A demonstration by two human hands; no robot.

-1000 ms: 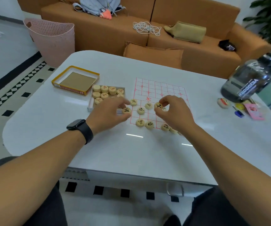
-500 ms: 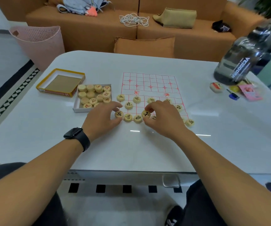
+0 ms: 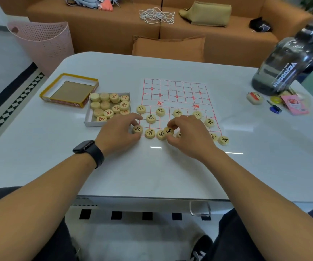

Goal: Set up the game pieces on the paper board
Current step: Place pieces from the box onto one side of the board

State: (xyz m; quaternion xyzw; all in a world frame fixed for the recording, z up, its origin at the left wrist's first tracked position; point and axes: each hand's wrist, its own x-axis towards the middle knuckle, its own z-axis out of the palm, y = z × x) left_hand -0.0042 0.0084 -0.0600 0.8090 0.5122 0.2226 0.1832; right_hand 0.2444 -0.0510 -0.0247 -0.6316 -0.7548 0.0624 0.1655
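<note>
A paper board [image 3: 176, 93] with a red grid lies on the white table [image 3: 152, 172]. Several round wooden pieces with black characters stand on its near half, in a back row and a front row. My right hand [image 3: 187, 134] pinches a black-marked piece [image 3: 169, 131] between thumb and fingers over the front row, tilted. My left hand [image 3: 120, 130] pinches the corner piece [image 3: 137, 129] at the board's near left corner. A white tray [image 3: 88, 120] left of the board holds several red-marked pieces [image 3: 112, 106].
A yellow box lid [image 3: 69, 89] lies left of the tray. A large dark water bottle [image 3: 283, 66] and small items [image 3: 276, 104] stand at the table's right. A pink basket [image 3: 42, 44] and an orange sofa [image 3: 170, 34] are beyond the table.
My right hand has carried the black-marked piece from the middle of the board down to the front row. My left hand has moved to the corner piece. The camera view shifted left.
</note>
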